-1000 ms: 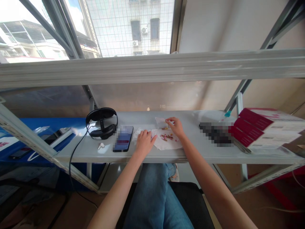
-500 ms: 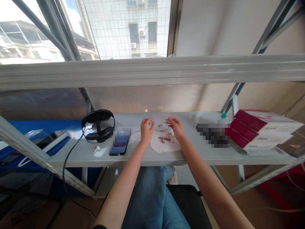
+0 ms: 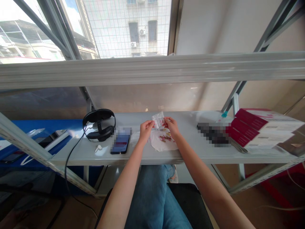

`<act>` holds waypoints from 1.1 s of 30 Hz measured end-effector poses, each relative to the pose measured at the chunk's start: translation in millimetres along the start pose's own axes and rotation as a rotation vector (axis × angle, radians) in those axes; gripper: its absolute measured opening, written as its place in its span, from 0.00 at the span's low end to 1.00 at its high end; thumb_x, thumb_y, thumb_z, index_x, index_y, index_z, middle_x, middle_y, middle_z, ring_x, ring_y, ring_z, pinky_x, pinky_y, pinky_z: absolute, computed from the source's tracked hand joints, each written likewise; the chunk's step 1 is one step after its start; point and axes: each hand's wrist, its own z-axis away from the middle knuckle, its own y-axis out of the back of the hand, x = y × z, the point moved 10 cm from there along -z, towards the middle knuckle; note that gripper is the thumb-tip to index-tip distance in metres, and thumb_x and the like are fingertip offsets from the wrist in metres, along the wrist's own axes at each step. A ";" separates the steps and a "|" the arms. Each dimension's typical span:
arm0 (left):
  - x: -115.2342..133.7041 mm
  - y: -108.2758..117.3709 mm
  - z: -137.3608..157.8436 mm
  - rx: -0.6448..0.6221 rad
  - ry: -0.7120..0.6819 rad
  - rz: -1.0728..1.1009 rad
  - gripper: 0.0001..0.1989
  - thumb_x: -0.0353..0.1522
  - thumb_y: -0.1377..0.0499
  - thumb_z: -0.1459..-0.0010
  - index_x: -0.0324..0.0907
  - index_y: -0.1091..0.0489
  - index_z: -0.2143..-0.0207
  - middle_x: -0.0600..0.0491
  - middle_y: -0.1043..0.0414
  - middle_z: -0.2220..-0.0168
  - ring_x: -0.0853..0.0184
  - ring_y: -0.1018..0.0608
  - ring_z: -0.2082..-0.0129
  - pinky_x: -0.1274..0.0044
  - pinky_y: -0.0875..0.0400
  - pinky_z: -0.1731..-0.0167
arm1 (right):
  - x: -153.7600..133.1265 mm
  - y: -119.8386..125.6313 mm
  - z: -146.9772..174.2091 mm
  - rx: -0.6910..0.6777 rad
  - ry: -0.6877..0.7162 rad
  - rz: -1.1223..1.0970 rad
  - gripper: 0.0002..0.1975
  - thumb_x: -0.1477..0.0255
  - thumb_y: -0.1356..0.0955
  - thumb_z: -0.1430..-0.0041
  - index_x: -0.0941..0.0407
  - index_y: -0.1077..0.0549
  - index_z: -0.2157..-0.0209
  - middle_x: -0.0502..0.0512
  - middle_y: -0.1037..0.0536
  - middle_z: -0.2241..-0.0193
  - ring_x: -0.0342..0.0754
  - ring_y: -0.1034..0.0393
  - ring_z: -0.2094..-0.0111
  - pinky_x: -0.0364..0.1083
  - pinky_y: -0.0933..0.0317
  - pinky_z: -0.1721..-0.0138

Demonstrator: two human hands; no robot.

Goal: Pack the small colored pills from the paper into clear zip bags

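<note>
Between my two hands a small clear plastic bag (image 3: 158, 120) is held up over the shelf. My left hand (image 3: 145, 129) pinches its left edge, and my right hand (image 3: 172, 126) grips its right edge. Reddish bits show near the bag's right side, too small to name. Just below the bag lies a white sheet (image 3: 158, 145), thin like paper or plastic. Scattered on the sheet are several small red and yellow pieces (image 3: 165, 138), whose kind I cannot make out.
The grey shelf (image 3: 188, 156) carries a black headset (image 3: 98, 125), a white earbud (image 3: 98, 148) and a phone (image 3: 120, 146) on the left. A blurred dark object (image 3: 214, 135) and red-and-white boxes (image 3: 259, 128) stand right. A metal beam (image 3: 152, 70) crosses above.
My hands have closed on the clear plastic bag and lifted it upright above the sheet. Half a second ago the fingers were apart.
</note>
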 end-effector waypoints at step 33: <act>18.8 -12.1 10.0 -0.069 -0.361 -0.605 0.09 0.32 0.50 0.41 0.41 0.31 0.68 0.52 0.29 0.69 0.70 0.28 0.69 0.79 0.35 0.70 | -28.6 -47.3 34.0 -0.265 0.375 0.532 0.14 0.62 0.36 0.46 0.56 0.25 0.67 0.54 0.22 0.69 0.47 0.30 0.67 0.43 0.41 0.71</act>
